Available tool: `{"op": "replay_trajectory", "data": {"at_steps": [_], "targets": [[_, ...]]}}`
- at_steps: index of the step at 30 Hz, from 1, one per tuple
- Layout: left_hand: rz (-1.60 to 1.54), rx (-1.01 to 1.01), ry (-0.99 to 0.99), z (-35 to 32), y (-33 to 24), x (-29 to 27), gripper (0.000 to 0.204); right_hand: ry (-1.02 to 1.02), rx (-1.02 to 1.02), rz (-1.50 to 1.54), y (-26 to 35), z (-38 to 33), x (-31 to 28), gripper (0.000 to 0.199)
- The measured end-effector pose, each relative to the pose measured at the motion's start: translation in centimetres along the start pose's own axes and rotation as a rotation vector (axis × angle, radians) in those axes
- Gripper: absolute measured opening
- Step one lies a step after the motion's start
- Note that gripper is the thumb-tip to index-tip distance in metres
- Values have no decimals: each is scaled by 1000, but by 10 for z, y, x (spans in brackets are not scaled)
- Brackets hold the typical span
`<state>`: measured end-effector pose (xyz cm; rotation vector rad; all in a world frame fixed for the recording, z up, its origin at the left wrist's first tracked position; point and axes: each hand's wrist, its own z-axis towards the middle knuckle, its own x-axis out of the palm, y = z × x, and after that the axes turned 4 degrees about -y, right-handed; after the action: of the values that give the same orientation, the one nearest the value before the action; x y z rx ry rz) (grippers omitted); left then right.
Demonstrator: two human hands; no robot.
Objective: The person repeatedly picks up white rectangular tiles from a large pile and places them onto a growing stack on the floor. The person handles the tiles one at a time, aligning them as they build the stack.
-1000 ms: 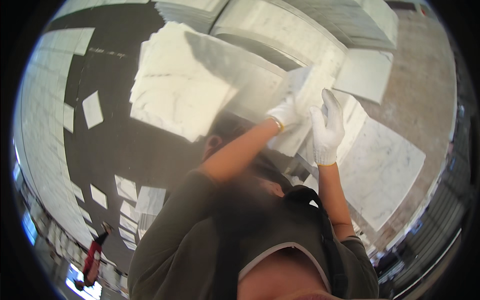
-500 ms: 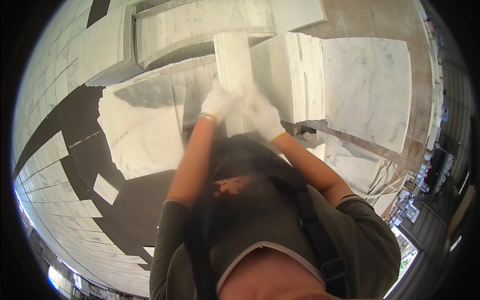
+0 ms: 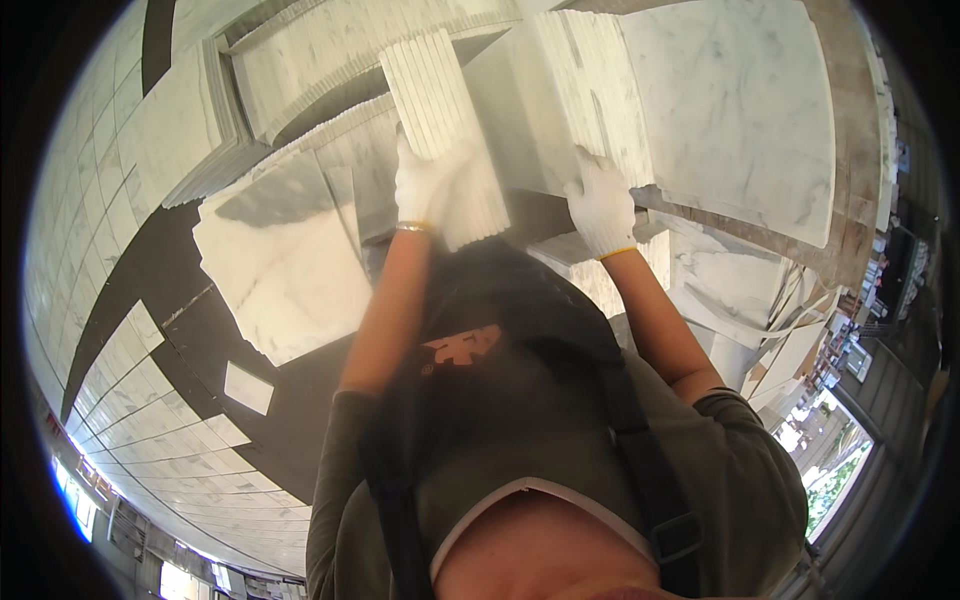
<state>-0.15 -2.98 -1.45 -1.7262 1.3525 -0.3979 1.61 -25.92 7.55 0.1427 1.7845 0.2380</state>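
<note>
My left hand [image 3: 430, 188], in a white knit glove, is closed around a stack of thin white marble tiles [image 3: 432, 95]. The stack stands on edge and leans, its top tipped to the left and its near end close to my body. Apart from it, my right hand [image 3: 603, 208], gloved the same way, is at the near end of another row of upright marble tiles [image 3: 592, 95]. Its fingers point away from me with the thumb apart, and I see nothing held in it. Whether the fingertips touch that row is hard to make out.
A large marble slab [image 3: 735, 115] lies to the right on a brown board. Broken-edged marble pieces [image 3: 280, 260] lie at left, with a long tile row [image 3: 370, 60] beyond. Laid tiles [image 3: 140, 420] and one small loose tile [image 3: 248, 388] cover part of the dark floor. Offcuts [image 3: 720, 270] lie near right.
My right hand has come off the held tile stack and moved right, to the neighbouring row. The held stack has tilted to the left, with my left hand still on it. The whole view has shifted.
</note>
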Motion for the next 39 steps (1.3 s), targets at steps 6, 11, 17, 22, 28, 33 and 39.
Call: {"op": "replay_trajectory", "data": {"at_steps": [6,11,17,22,28,33,39], "targets": [[41,-32,-27,-2,-1,-1,113,13,68,-50,0,3,14,50],[-71,-70,20,-7,-14,-5,108,-57,102,-52,4,6,22,47],[-93,-56,31,-11,-15,-8,109,-124,49,178,-6,10,38,39],[-20,-16,-12,-4,-9,-4,109,-74,149,400,-15,19,33,34],[-22,-51,11,-7,-11,-5,112,-66,221,446,9,19,27,32],[2,-16,5,-8,-13,-7,111,14,176,195,31,28,35,22],[-15,-128,14,-9,-21,-7,113,197,185,59,26,94,57,46]]}}
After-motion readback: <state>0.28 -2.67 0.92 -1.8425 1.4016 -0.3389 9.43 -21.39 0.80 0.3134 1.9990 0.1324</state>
